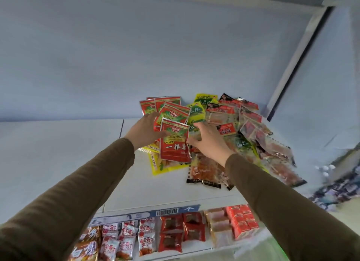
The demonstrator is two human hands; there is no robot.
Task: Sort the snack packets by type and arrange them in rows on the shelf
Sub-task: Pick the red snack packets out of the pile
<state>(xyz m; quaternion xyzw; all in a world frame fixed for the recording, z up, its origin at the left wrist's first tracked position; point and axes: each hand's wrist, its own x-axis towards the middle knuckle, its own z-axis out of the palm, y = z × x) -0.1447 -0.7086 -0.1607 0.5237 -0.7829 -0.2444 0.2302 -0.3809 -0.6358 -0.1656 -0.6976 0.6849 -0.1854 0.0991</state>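
One head-worn wide-angle view looks forward and down onto a white shelf. It sits close, both sleeves entering from the lower corners.

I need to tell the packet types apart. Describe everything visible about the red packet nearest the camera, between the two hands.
The red packet is a glossy foil pouch with silver crimped edges, a red logo on green at the top and large pale characters lower down. It stands tilted, its face toward the camera. The left hand holds its left edge; yellow packets lie beneath.
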